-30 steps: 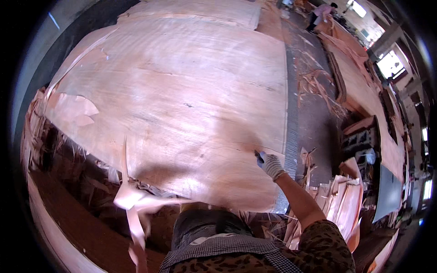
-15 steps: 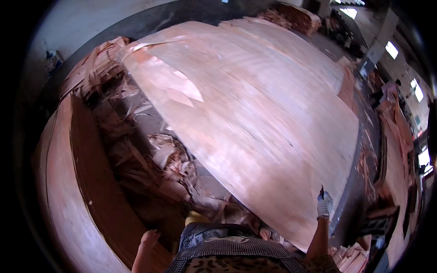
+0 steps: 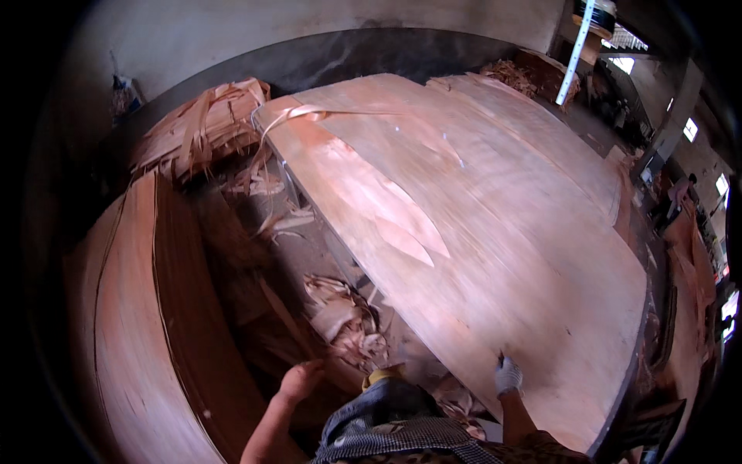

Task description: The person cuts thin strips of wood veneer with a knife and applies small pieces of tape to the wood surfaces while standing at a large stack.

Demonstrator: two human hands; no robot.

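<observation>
- Sheet of wood veneer, big and pale pinkish-tan, spread flat under the right hand and stretching way out ahead of it and to both sides.
- Right hand is gloved, whitish-grey, down low over the near part of the sheet. Fingers are closed around a small dark thing with its tip poking out ahead. Too small to say what it is.
- Can't tell if that tip touches the sheet or sits just over it.
- Left hand is bare, off the sheet's left edge, looks loosely curled. Can't make out how far open it is, or whether there's anything in it.
- Ahead of the left hand and a bit right: a heap of crumpled scraps on the floor.
- Left of the left hand: a long stack, pale on top, dark brown down its side.
- Well ahead of both hands: a pointed patch of lighter veneer on the sheet, plus a thin curling strip near the far left corner.
- Past that corner, left: a rough bundle of veneer.
</observation>
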